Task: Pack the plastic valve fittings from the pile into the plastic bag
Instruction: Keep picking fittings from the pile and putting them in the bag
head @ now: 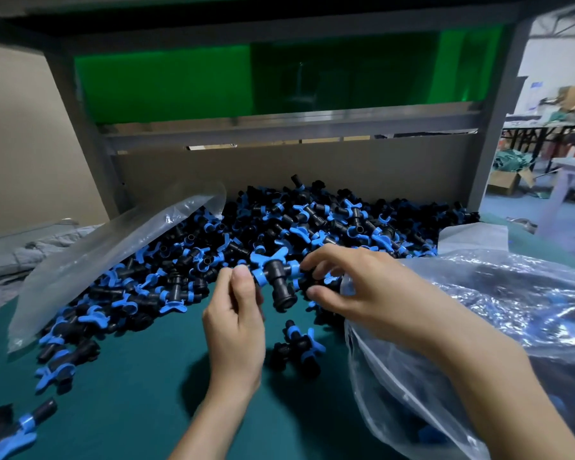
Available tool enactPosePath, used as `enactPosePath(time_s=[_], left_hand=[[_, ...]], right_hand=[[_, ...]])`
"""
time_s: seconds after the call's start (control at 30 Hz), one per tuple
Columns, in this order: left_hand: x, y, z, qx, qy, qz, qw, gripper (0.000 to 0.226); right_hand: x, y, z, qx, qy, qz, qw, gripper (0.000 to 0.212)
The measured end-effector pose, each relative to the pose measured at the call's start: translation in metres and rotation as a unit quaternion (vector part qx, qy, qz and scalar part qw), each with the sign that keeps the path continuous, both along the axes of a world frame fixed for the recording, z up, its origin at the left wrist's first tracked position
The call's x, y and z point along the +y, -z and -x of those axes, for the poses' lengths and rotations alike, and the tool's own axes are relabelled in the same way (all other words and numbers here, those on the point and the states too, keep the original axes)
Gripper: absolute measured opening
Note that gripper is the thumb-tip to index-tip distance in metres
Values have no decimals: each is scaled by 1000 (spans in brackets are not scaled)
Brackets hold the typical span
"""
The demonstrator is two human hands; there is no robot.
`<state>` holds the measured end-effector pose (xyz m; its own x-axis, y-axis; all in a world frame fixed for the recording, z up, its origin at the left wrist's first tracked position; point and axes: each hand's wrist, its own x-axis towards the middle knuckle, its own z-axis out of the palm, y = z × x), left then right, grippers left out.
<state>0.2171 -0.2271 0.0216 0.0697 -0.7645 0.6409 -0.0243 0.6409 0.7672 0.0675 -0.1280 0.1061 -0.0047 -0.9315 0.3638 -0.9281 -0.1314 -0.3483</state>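
Your left hand (236,317) pinches the blue handle of a valve fitting (277,277) at centre — your right hand (359,287) grips its other end, it seems. Pile (279,220) at twelve o'clock, plastic bag (512,293) at four.

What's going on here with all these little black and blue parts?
A person is packing plastic parts by hand. The left hand and right hand pinch one black and blue valve fitting between them, just in front of the pile on the green table. The clear plastic bag lies under the right forearm, with dark shapes showing through it. Another flat bag rests on the pile's left side.
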Motion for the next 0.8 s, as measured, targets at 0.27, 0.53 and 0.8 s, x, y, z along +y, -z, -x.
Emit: enactPosePath(time_s=[0.27, 0.53, 0.8], left_hand=[[10, -14, 15, 15, 15, 32, 999, 43], [12, -17, 13, 25, 36, 27, 999, 41], [0, -20, 6, 22, 67, -48, 996, 48]], right_hand=[[5, -4, 3, -32, -16, 9, 999, 30], [6, -5, 2, -31, -8, 7, 999, 33], [10, -10, 0, -32, 5, 20, 999, 35]])
